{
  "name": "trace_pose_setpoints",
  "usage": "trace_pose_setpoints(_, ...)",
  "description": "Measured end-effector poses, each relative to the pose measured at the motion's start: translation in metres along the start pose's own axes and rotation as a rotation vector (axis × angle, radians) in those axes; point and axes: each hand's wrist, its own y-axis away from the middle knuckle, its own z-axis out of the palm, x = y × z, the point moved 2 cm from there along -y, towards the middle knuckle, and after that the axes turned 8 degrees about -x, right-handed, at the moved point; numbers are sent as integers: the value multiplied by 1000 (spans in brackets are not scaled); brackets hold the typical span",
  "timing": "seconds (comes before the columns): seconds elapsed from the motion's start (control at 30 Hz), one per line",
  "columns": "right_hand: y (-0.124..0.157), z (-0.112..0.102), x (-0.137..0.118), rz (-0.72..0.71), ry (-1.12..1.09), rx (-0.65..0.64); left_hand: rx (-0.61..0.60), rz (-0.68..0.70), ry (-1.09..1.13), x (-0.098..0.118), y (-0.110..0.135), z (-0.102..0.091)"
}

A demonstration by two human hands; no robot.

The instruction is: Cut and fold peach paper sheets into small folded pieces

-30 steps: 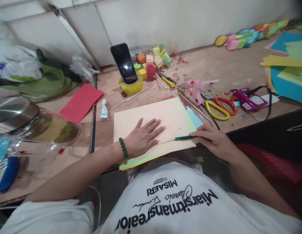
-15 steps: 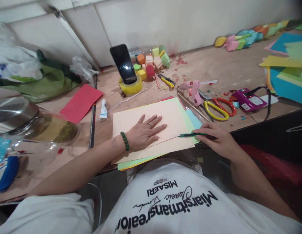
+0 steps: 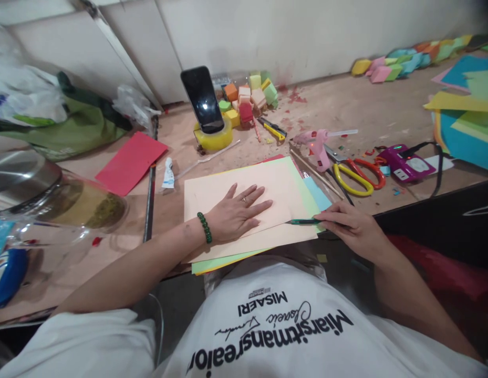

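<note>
My left hand [image 3: 241, 212] lies flat with fingers spread on the top sheet of a stack of coloured paper. That sheet of pale peach paper [image 3: 212, 191] has green and yellow sheets showing beneath its edges. A thin straight line runs across it, from beside my left fingers toward the right. In the fingers of my right hand [image 3: 350, 226] is a slim green pen-shaped tool [image 3: 304, 221], held low and nearly level. Its dark pointed tip touches the paper at the right end of the line; whether it is a pen or a craft knife I cannot tell.
Right of the stack are a pink glue gun [image 3: 318, 147], scissors [image 3: 356, 178] and a purple power socket [image 3: 409, 163]. Behind it, a phone [image 3: 203, 100] leans on a yellow tape roll [image 3: 214, 137] near small paper boxes [image 3: 246, 100]. A large jar [image 3: 78, 202] lies left.
My view has shifted slightly, moving most things a little to the right. The green tool has turned slightly in my right hand. My left hand stays flat on the paper.
</note>
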Motion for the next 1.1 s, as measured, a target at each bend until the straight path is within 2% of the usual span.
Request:
trace_pose_setpoints(0.33,-2,4,-5,-28,28,-19,-13,1,-17,1,-1,-1)
trace_pose_setpoints(0.53,-5,9,-11,-119,52,-16,-33,8,-44,3,0,-4)
trace_pose_setpoints(0.77,-8,11,-16,-153,127,-36,-22,9,-48,2,-1,-3)
trace_pose_setpoints(1.1,-10,16,-22,-188,113,-41,-26,15,-23,2,-1,-3)
